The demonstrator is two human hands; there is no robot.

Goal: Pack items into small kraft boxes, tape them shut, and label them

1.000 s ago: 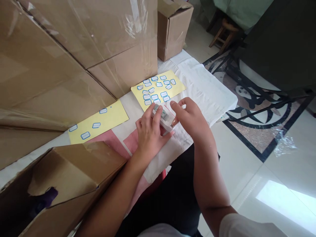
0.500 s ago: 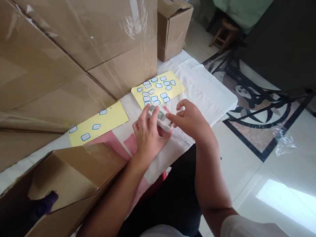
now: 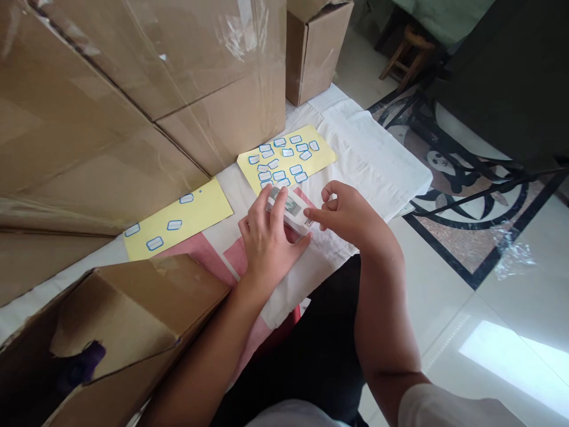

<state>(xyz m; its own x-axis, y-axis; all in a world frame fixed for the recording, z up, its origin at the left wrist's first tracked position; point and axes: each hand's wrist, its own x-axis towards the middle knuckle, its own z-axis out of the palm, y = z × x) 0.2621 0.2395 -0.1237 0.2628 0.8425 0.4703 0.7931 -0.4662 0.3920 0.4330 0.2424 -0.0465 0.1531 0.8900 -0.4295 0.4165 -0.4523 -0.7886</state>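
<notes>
A small white box (image 3: pixel 293 209) with a grey-green picture on its top lies on the table in front of me. My left hand (image 3: pixel 269 234) is closed around it, with fingers over its far left side and the thumb along the near edge. My right hand (image 3: pixel 344 213) is at the box's right end. One finger stretches out and its tip touches the top there, beside a small dark-edged mark; the other fingers are bent, with nothing visible in them. Behind the box lies a yellow sheet (image 3: pixel 317 163) with several white, blue-bordered stickers.
Another yellow sheet (image 3: pixel 204 210) with a few stickers lies to the left. Large taped cartons (image 3: pixel 213 118) stand behind, and a smaller carton (image 3: pixel 322 56) sits farther off. An open carton (image 3: pixel 178 296) is beside my left forearm. White cloth (image 3: pixel 377 154) covers the table.
My right hand has shifted slightly right, its fingertip sliding toward the right end of the box. My left hand keeps its hold. The view has tilted a little.
</notes>
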